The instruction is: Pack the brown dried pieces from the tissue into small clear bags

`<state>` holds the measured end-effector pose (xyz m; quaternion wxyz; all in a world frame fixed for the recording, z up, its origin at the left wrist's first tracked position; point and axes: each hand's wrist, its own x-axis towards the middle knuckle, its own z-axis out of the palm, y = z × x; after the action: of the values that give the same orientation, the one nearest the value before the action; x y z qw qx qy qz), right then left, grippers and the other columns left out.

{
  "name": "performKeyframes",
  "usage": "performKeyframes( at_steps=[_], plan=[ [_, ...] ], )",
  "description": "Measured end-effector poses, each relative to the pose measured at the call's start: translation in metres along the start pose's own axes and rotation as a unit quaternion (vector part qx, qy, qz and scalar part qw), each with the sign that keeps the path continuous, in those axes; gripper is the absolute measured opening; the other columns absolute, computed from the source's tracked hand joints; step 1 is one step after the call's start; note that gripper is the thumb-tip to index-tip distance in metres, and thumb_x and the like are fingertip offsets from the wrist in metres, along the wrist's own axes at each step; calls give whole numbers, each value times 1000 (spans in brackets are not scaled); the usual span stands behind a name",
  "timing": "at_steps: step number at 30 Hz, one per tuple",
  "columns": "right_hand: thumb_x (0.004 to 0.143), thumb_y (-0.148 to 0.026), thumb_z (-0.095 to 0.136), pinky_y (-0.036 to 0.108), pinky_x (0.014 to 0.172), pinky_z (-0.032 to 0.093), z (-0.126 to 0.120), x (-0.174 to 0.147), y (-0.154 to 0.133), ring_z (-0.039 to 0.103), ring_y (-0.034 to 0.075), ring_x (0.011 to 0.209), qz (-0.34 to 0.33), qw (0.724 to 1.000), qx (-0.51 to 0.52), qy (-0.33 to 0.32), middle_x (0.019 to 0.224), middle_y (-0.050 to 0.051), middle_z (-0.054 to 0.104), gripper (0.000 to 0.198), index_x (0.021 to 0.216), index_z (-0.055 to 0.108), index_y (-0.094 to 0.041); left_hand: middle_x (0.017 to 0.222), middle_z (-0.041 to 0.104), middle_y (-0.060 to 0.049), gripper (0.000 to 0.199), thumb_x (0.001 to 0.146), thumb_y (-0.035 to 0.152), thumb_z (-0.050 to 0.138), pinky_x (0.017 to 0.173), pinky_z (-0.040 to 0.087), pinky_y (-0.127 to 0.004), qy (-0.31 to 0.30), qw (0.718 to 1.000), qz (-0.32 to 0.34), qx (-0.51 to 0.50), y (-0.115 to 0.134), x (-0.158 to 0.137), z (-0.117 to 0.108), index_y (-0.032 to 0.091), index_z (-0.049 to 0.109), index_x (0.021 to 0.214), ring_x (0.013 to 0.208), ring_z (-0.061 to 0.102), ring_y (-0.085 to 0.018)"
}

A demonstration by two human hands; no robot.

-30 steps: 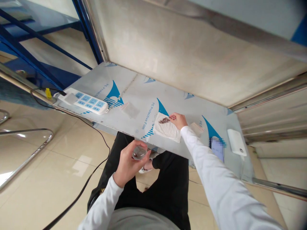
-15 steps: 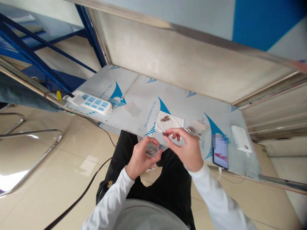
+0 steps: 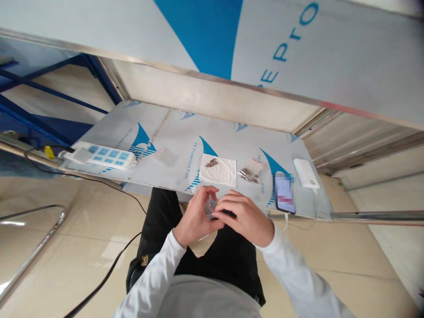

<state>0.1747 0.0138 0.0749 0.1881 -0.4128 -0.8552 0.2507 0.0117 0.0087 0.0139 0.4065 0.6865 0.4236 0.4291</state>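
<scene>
My left hand point(image 3: 196, 220) is curled round a small clear plastic container point(image 3: 209, 207) with a round open mouth; whether it is a cup or a bag I cannot tell. Against its mouth are the fingertips of my right hand point(image 3: 243, 215), closed together, and what they hold, if anything, is hidden. Just beyond my hands a white cloth or tissue point(image 3: 223, 173) lies on the table, with a short row of small dark-brown pieces point(image 3: 211, 163) on it. To its right is a clear zip bag point(image 3: 250, 172) with several similar brown pieces inside.
A second clear zip bag point(image 3: 166, 156) lies flat further left, beside a white power strip point(image 3: 105, 157). On the right are a phone point(image 3: 285, 194) with a cable and a white power bank point(image 3: 305, 173). An upper shelf point(image 3: 132, 31) overhangs the film-covered table point(image 3: 179, 137).
My right hand has moved down and left to the container's mouth. The small dark piece seen between its fingertips before is out of sight. The camera view has shifted.
</scene>
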Motion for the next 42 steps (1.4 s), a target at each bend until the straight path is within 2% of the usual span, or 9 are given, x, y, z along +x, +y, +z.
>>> performKeyframes(
  at_steps=[4,8,10,14,20,27,33,39,42],
  plan=[
    [87,-21,56,30,86,48,-7,-4,15,61,17,95,38,997,56,36,112,8,60,8,84,63,-19,102,58,-7,54,72,21,67,86,44,-32,17,991,-37,-127,0,0,-4,17,45,122,94,56,-19],
    [88,-24,54,28,82,50,-6,-9,23,64,16,92,72,985,150,55,101,5,67,9,88,63,-21,89,62,-5,16,82,26,61,81,46,-28,86,959,-118,-242,-2,4,-8,15,60,94,86,59,-15],
    [87,-27,57,28,80,50,2,-11,24,65,16,86,113,969,200,86,95,4,69,10,93,63,-22,81,64,-4,13,81,27,65,77,47,-25,105,948,-145,-262,-1,6,-8,14,62,82,79,60,-14],
    [79,-31,68,32,84,50,31,-12,20,66,19,91,197,899,349,178,97,5,71,38,115,56,-23,79,66,-4,15,78,27,68,74,48,-23,131,938,-158,-281,3,5,-6,14,64,82,77,61,-13],
    [78,-35,69,31,77,50,64,-6,14,65,19,81,252,818,444,265,79,5,72,19,83,70,-17,77,66,-3,12,79,26,67,74,48,-22,149,945,-146,-251,2,-1,-3,15,64,80,75,61,-12],
    [76,-31,71,32,77,50,53,-4,11,65,20,81,233,833,453,215,82,5,73,14,81,73,-18,81,69,-5,13,78,27,69,75,49,-25,90,953,-158,-242,-2,2,-9,14,66,80,77,62,-15],
    [74,-36,72,30,75,51,59,-5,10,66,18,77,257,792,487,264,78,4,72,20,82,68,-18,74,67,-3,15,78,29,68,71,48,-23,115,956,-159,-220,-2,1,-9,14,65,77,72,61,-13],
    [76,-36,71,32,77,52,58,-7,6,67,21,81,253,816,461,240,83,6,73,20,82,69,-17,81,71,-7,17,77,29,69,71,50,-25,50,965,-162,-201,0,2,-11,13,68,81,76,64,-17],
    [78,-39,68,32,79,52,57,-10,5,68,21,83,261,815,462,231,84,6,73,22,85,69,-18,77,71,-7,16,78,29,68,69,50,-26,63,974,-147,-159,-2,0,-10,14,69,78,73,65,-17]
  ],
)
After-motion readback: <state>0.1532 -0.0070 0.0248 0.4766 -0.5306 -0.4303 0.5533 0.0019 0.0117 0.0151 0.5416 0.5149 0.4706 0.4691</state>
